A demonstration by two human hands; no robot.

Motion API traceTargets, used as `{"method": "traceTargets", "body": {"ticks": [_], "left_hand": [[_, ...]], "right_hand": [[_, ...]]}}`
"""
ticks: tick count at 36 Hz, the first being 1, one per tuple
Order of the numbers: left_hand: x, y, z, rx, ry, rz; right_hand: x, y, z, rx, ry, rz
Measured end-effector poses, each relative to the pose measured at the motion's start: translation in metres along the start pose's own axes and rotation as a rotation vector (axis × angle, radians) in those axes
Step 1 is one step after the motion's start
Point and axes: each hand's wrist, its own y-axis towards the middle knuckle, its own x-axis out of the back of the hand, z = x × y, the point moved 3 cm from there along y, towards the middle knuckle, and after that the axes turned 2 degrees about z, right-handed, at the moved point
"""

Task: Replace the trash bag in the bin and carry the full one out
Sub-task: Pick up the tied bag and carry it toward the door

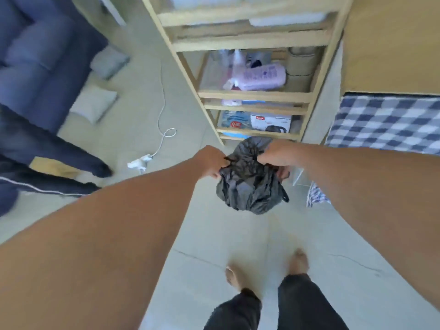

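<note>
A dark grey trash bag [250,186] hangs in the air in front of me, crumpled and bulging, above the pale tiled floor. My left hand [210,163] grips the bag's gathered top on its left side. My right hand [276,157] grips the top on the right side, fingers curled into the plastic. A black drawstring loop [284,195] dangles at the bag's right. No bin is clearly visible; a pale translucent edge [298,175] shows just right of the bag.
A wooden shelf unit [252,96] with bottles and boxes stands straight ahead. A bed with a blue checked blanket [385,125] is at the right. A blue sofa [40,67], cushions and a white cable with plug [140,161] lie at the left. My bare feet [298,260] stand below.
</note>
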Motion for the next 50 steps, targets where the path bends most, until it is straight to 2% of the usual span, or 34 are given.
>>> {"method": "traceTargets", "body": {"ticks": [3, 5, 6, 8, 9, 13, 15, 18, 19, 20, 21, 22, 25, 34, 41, 45, 50], "left_hand": [[0.019, -0.057, 0.031, 0.137, -0.085, -0.048], [0.022, -0.096, 0.041, 0.263, -0.233, -0.052], [0.019, -0.116, 0.054, 0.371, -0.397, -0.077], [0.02, -0.139, 0.067, 0.465, -0.411, -0.163], [0.02, -0.15, 0.07, 0.482, -0.362, -0.135], [0.008, -0.208, 0.088, 0.632, -0.41, -0.189], [-0.004, -0.244, 0.093, 0.749, -0.571, -0.263], [-0.027, -0.301, 0.095, 0.83, -0.739, -0.352], [-0.038, -0.328, 0.096, 0.911, -0.884, -0.4], [-0.041, -0.339, 0.094, 0.92, -0.968, -0.488], [-0.051, -0.359, 0.095, 1.012, -1.139, -0.557], [-0.07, -0.391, 0.096, 1.112, -1.208, -0.623], [-0.099, -0.434, 0.09, 1.249, -1.206, -0.645], [-0.249, -0.629, 0.026, 1.661, -1.41, -0.735], [-0.368, -0.751, -0.06, 1.871, -1.532, -0.791], [-0.436, -0.819, -0.131, 1.997, -1.648, -0.792], [-0.496, -0.874, -0.197, 2.17, -1.697, -0.845]], "right_hand": [[0.0, -0.035, 0.057, 0.089, -0.04, -0.019], [-0.007, -0.056, 0.089, 0.143, -0.095, -0.016], [-0.011, -0.068, 0.11, 0.177, -0.13, -0.01], [-0.015, -0.083, 0.138, 0.24, -0.163, -0.022], [-0.017, -0.09, 0.148, 0.262, -0.165, -0.025], [-0.035, -0.118, 0.193, 0.361, -0.272, 0.039], [-0.049, -0.129, 0.215, 0.402, -0.345, 0.078], [-0.079, -0.147, 0.251, 0.465, -0.416, 0.133], [-0.098, -0.155, 0.268, 0.499, -0.444, 0.161], [-0.105, -0.159, 0.276, 0.516, -0.436, 0.165], [-0.123, -0.167, 0.288, 0.538, -0.455, 0.187], [-0.153, -0.177, 0.304, 0.575, -0.493, 0.22], [-0.202, -0.194, 0.326, 0.626, -0.52, 0.263], [-0.432, -0.289, 0.352, 0.803, -0.649, 0.518], [-0.594, -0.377, 0.329, 0.903, -0.828, 0.665], [-0.69, -0.438, 0.3, 0.985, -1.037, 0.801], [-0.784, -0.487, 0.274, 1.054, -1.136, 0.844]]}}
